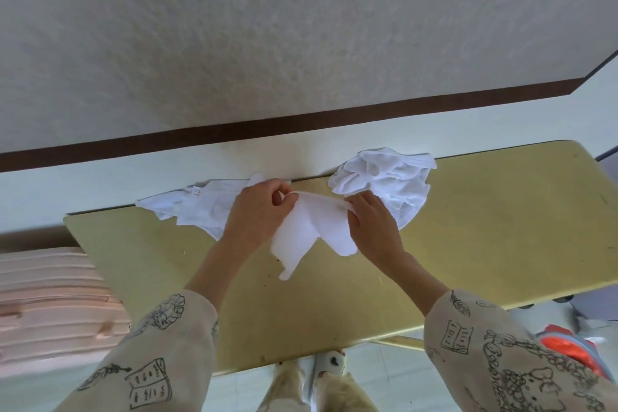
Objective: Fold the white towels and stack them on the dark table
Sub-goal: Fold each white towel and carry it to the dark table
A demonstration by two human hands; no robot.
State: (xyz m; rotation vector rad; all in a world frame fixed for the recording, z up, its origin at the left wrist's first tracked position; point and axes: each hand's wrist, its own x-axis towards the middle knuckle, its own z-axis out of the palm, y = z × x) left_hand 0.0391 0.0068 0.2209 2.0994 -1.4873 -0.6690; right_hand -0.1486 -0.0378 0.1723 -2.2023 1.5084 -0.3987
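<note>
three white towels (314,231), one table (485,244), two hands (257,211)

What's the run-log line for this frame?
phase: unfolding | left hand: pinches held towel | right hand: pinches same edge | crumpled pile: back right | spread towel: back left

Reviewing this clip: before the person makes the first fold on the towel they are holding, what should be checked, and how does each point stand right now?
1. Left hand pinches the held towel's top edge: ok.
2. Right hand pinches the same edge: ok.
3. Held towel spread flat and square: not ok, it hangs bunched with uneven corners.
4. Bare table in front for laying it down: ok.
5. Crumpled pile kept apart from the held towel: cannot tell, the right hand hides the gap.
6. Flat towels behind the left hand neatly stacked: not ok, edges look loose.
</note>
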